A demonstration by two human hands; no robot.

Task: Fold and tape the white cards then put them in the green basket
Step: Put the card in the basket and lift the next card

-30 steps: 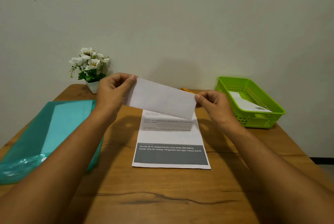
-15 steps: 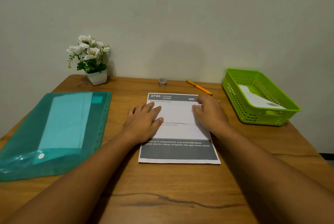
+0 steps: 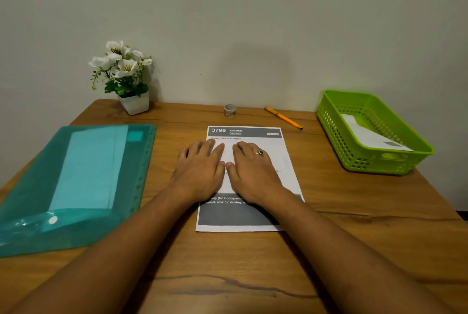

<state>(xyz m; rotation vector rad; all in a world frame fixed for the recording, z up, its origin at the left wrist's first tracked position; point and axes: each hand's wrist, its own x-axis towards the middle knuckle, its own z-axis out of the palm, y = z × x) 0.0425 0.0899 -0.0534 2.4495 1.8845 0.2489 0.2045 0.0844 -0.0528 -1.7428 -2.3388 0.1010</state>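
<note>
A white card (image 3: 281, 154) with grey printed bands lies flat and unfolded in the middle of the wooden table. My left hand (image 3: 201, 170) and my right hand (image 3: 252, 172) rest palm down on it, side by side, fingers spread, thumbs nearly touching. A ring sits on my right hand. A small roll of tape (image 3: 230, 110) stands behind the card near the wall. The green basket (image 3: 336, 131) sits at the right with a folded white card (image 3: 372, 136) inside.
A teal plastic folder (image 3: 38, 187) holding sheets lies at the left. A white pot of white flowers (image 3: 134, 103) stands at the back left. An orange pen (image 3: 283, 118) lies between the tape and the basket. The wall runs close behind the table.
The card's top part, held raised a second ago, now lies flat. Both hands moved from its sides to the middle, pressing down.
</note>
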